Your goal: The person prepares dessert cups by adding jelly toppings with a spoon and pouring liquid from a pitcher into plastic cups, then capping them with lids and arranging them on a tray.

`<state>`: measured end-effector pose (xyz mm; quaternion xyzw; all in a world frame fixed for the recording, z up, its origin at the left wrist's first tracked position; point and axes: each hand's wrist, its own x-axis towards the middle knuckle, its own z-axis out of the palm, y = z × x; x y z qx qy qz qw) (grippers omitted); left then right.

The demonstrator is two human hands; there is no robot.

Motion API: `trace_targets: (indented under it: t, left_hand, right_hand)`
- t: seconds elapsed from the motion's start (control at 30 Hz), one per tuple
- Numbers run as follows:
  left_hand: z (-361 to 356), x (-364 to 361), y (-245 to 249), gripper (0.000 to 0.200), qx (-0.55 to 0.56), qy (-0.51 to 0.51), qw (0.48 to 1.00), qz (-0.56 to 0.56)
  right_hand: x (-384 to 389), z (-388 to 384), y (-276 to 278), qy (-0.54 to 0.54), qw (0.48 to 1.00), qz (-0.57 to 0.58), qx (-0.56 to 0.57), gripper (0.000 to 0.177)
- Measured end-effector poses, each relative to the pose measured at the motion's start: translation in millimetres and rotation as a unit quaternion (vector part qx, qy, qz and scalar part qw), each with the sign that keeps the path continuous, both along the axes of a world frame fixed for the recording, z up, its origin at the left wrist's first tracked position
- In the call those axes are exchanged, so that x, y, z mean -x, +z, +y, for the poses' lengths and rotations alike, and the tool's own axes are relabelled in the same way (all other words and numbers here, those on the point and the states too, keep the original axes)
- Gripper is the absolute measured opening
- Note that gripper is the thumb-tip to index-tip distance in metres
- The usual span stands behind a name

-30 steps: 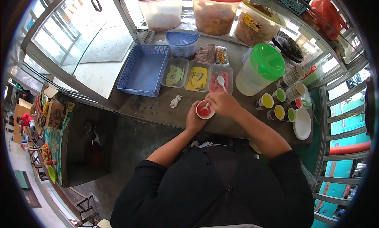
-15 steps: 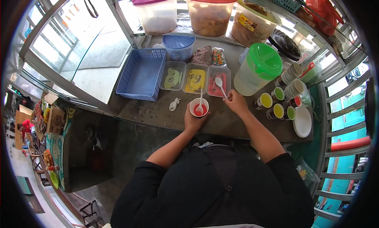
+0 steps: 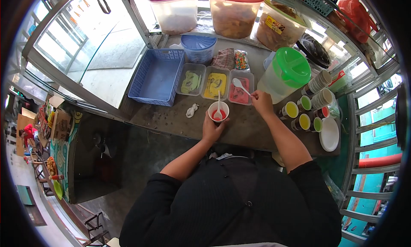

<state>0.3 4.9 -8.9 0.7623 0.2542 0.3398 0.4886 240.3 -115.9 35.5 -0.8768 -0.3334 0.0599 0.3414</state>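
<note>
One neat pinch first: the right hand [image 3: 263,103] has thumb and fingertips closed on the handle end of a white spoon [image 3: 243,87], its bowl over the red tub [image 3: 251,81], and whether it touches the pink inside I can't tell! Across to the left hand [image 3: 212,130], fingers curled around a small cup [image 3: 213,108] by the near edge of the tabletop [image 3: 167,120]; a second spoon [image 3: 219,102] leans inside, bowl in something red. That cup looks like thin paper, light and yielding, so low around the wall is my pick for a grip; squeeze the rim and the red could slop. Both spoons look like light, slim plastic, fairly stiff, maybe slick when wet, and the dry tail end seems the safe hold. Further out, a yellow tub [image 3: 218,70] and a green tub [image 3: 191,67] line up beside the red one, then a blue basket [image 3: 152,100] at the tabletop's left edge; filled cups [image 3: 304,121] and a white dish [image 3: 329,135] crowd the right edge, the green-lidded pitcher [image 3: 284,75] between them and the red tub
</note>
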Motion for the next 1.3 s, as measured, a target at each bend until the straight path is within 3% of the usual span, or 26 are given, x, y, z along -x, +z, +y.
trace_targets:
  t: [0.27,0.47,0.57,0.9,1.1,1.3]
  left_hand:
    - [-1,1,0,0.074,0.045,-0.002,0.999,-0.001]
    - [0,1,-2,0.076,0.05,-0.003,0.999,-0.01]
    - [0,1,-1,0.077,0.048,-0.005,0.999,0.003]
    - [-3,3,8,0.086,0.03,0.018,0.998,0.046]
    - [1,1,1,0.093,0.051,-0.014,0.997,0.051]
    - [5,1,-6,0.09,0.004,-0.037,0.998,0.053]
  right_hand:
    - [5,-10,6,0.061,0.998,0.008,0.028,0.012]
    - [17,-35,28,0.028,0.963,0.268,0.002,0.014]
    - [8,-48,6,0.001,0.922,0.382,-0.063,0.017]
    - [13,-82,-5,-0.043,0.891,0.424,-0.158,0.023]
    - [11,-89,-1,-0.049,0.887,0.426,-0.171,0.023]
    - [14,-89,8,-0.047,0.889,0.413,-0.191,0.021]
